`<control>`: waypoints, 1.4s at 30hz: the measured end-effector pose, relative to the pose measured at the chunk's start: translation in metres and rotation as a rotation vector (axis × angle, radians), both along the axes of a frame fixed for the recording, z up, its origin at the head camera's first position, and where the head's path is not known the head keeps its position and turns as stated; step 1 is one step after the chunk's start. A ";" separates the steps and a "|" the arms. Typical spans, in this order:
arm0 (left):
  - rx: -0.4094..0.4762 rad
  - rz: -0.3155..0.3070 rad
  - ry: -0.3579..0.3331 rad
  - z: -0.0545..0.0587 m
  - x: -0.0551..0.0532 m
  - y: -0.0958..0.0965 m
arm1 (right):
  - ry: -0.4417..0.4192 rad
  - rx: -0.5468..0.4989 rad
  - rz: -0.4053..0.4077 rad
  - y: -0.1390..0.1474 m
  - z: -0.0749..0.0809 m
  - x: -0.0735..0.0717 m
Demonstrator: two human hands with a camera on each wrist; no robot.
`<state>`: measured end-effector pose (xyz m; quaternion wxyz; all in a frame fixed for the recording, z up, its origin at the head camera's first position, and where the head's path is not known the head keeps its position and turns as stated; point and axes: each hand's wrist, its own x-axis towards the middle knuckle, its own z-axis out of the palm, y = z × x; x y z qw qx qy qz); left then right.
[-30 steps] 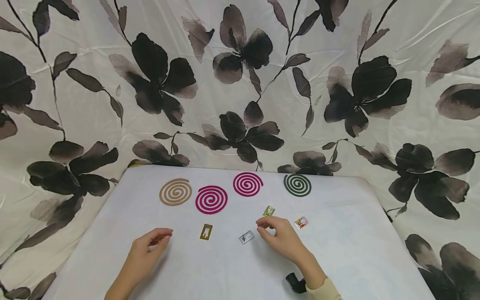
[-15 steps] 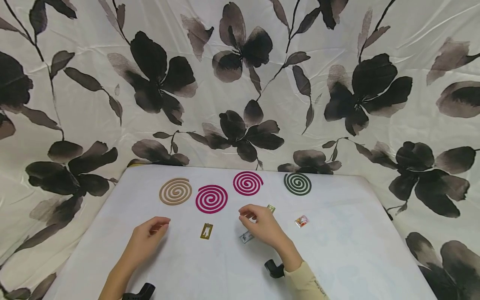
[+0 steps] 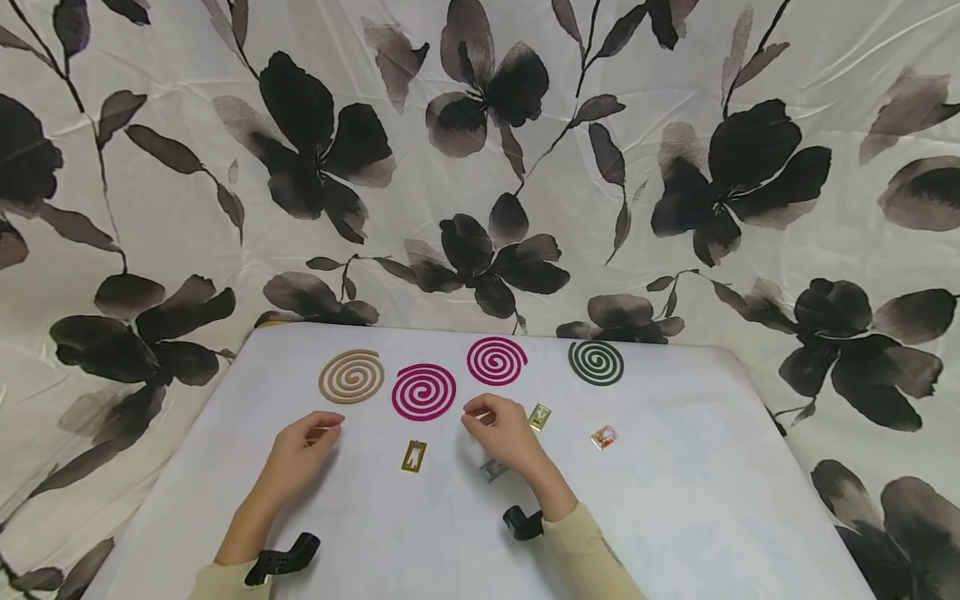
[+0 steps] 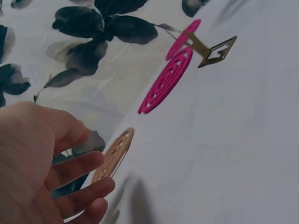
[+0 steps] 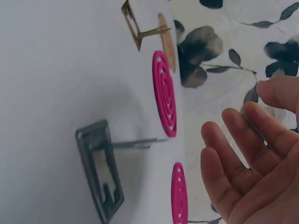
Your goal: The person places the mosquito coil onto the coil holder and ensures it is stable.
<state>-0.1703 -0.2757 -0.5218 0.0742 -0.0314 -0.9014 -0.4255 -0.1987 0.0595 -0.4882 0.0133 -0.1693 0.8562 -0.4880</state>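
My left hand (image 3: 296, 454) hovers over the white table, fingers loosely bent and holding nothing, just in front of a tan mosquito coil (image 3: 351, 377). My right hand (image 3: 504, 429) is likewise relaxed and holds nothing, beside a pink mosquito coil (image 3: 423, 392). Under it lies a silver metal coil stand (image 3: 492, 472), partly hidden in the head view; the right wrist view shows this silver stand (image 5: 83, 140) with its prong raised. A gold coil stand (image 3: 414, 445) lies between the hands. Just right of my right hand is another gold-coloured stand (image 3: 539, 417).
Another pink mosquito coil (image 3: 497, 361) and a green one (image 3: 596, 362) lie along the back of the table (image 3: 712, 500). A small red-and-white piece (image 3: 603, 437) is at the right. Floral cloth (image 3: 480, 167) hangs behind the table. Black wrist devices (image 3: 283, 560) are on both arms.
My right hand has moved left and slightly away from me, off the right side and over the silver stand. My left hand has gone a little farther forward. The coils and stands have stayed put.
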 end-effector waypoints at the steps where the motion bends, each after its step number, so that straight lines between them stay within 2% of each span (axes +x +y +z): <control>1: -0.003 0.008 0.002 0.000 -0.002 -0.002 | -0.005 -0.006 -0.002 -0.002 0.000 -0.002; 6: -0.018 0.065 0.014 0.004 -0.012 -0.016 | -0.029 -0.027 0.013 -0.010 0.001 -0.009; 11: -0.031 0.092 0.017 0.009 -0.026 -0.027 | -0.030 -0.046 0.004 -0.017 0.005 -0.014; 17: -0.060 0.120 -0.024 0.009 -0.040 -0.036 | -0.042 -0.071 0.015 -0.029 0.007 -0.022; 26: -0.098 0.092 -0.111 0.014 -0.056 -0.045 | -0.022 -0.075 0.015 -0.045 0.020 -0.034; 36: -0.160 0.029 -0.113 0.029 -0.079 -0.045 | -0.043 -0.037 0.023 -0.064 0.028 -0.045; 42: -0.159 0.007 -0.130 0.036 -0.092 -0.046 | -0.064 -0.027 0.034 -0.076 0.034 -0.054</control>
